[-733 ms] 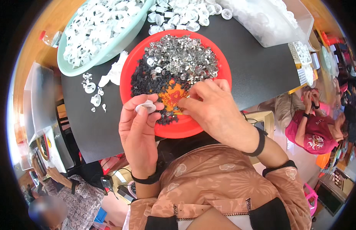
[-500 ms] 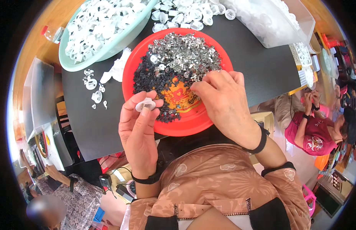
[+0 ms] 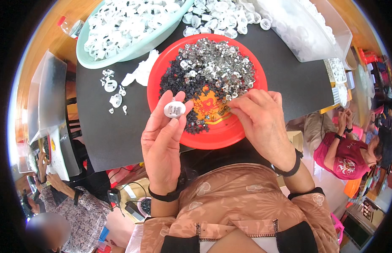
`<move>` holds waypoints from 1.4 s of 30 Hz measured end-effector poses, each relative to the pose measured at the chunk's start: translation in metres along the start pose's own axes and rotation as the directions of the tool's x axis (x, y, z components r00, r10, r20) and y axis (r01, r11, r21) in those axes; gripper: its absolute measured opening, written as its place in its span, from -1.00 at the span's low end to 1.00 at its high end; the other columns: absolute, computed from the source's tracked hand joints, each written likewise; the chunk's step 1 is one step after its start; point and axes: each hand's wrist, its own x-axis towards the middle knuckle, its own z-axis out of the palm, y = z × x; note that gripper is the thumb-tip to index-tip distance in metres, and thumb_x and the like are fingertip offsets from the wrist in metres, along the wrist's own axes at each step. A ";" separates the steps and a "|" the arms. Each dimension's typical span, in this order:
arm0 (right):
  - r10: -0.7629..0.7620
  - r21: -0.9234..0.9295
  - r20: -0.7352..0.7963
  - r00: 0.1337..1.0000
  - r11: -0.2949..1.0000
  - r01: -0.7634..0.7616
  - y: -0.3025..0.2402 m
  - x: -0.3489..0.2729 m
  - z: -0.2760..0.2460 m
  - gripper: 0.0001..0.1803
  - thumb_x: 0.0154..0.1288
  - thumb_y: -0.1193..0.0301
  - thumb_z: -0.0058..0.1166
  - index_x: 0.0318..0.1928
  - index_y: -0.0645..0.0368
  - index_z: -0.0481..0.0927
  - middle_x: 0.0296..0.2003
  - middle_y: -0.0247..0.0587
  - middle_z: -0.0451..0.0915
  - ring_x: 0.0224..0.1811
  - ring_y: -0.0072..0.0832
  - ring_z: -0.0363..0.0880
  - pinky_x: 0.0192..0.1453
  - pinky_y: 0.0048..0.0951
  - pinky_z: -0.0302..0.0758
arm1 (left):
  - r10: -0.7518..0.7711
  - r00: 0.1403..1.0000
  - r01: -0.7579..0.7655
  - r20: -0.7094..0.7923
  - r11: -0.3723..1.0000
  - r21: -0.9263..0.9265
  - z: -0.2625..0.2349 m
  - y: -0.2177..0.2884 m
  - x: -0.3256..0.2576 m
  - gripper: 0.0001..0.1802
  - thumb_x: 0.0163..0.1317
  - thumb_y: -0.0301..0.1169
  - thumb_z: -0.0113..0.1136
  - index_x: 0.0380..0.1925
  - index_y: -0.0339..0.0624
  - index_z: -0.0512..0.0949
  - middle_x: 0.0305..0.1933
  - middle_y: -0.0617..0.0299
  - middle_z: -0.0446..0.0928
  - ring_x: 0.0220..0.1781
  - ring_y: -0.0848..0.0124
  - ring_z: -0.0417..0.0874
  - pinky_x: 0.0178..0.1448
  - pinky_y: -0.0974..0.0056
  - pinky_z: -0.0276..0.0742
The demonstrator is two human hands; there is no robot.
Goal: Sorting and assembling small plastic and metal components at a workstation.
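Observation:
My left hand [image 3: 162, 145] is closed round a small round white plastic part [image 3: 171, 110], pinched between thumb and fingers, its slotted face up. My right hand [image 3: 265, 122] reaches over the right side of a red plastic tray [image 3: 155, 63], thumb and fingers pinched together low over its printed bottom. What those fingertips hold, if anything, is too small to make out. Inside the tray, shiny metal pieces [image 3: 217, 63] are heaped at the far side, and small black pieces [image 3: 177, 78] are piled along the left and near side.
A pale green basin [image 3: 84, 57] full of white parts stands at the far left. Loose white parts [image 3: 221, 19] and a clear plastic bin [image 3: 318, 52] lie behind the tray. White cloth or paper [image 3: 142, 71] and a few parts [image 3: 115, 100] lie left. Other people sit at both sides.
The white part in my left hand has tipped so its slotted face shows. My right hand stays low over the tray, fingers pinched. The whole view has shifted slightly.

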 end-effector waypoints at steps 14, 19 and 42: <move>-0.019 0.066 0.036 0.999 0.998 0.017 -0.014 -0.003 0.006 -0.88 0.10 0.46 0.13 -0.30 0.08 0.62 -0.42 -0.26 0.49 -0.28 -0.30 0.50 -0.09 -0.27 0.25 | 0.019 0.998 -0.021 0.064 1.000 0.020 -0.010 -0.003 -0.014 -0.65 0.38 -0.53 -0.02 0.15 -0.38 0.43 0.05 -0.20 0.55 -0.11 0.26 0.72 -0.16 0.47 0.67; -0.063 -0.017 0.036 0.997 0.998 0.064 -0.026 0.003 0.020 -0.88 0.12 0.45 0.01 -0.32 0.09 0.60 -0.41 -0.27 0.49 -0.25 -0.33 0.50 -0.09 -0.25 0.24 | 0.048 0.999 -0.048 0.010 0.998 0.045 -0.005 -0.001 -0.014 -0.67 0.37 -0.53 0.01 0.11 -0.36 0.46 0.02 -0.14 0.57 -0.13 0.30 0.72 -0.13 0.49 0.66; 0.189 0.605 0.160 0.969 0.757 -0.247 -0.030 0.016 0.006 -0.90 0.21 0.46 0.20 -0.37 0.24 0.59 -0.46 -0.24 0.61 -0.47 -0.41 0.56 -0.28 -0.40 0.37 | 0.231 0.965 -0.263 0.128 0.810 0.525 -0.004 -0.011 -0.016 -0.86 0.33 -0.53 0.11 -0.15 -0.33 0.51 -0.07 0.16 0.59 -0.25 0.57 0.57 -0.14 0.46 0.49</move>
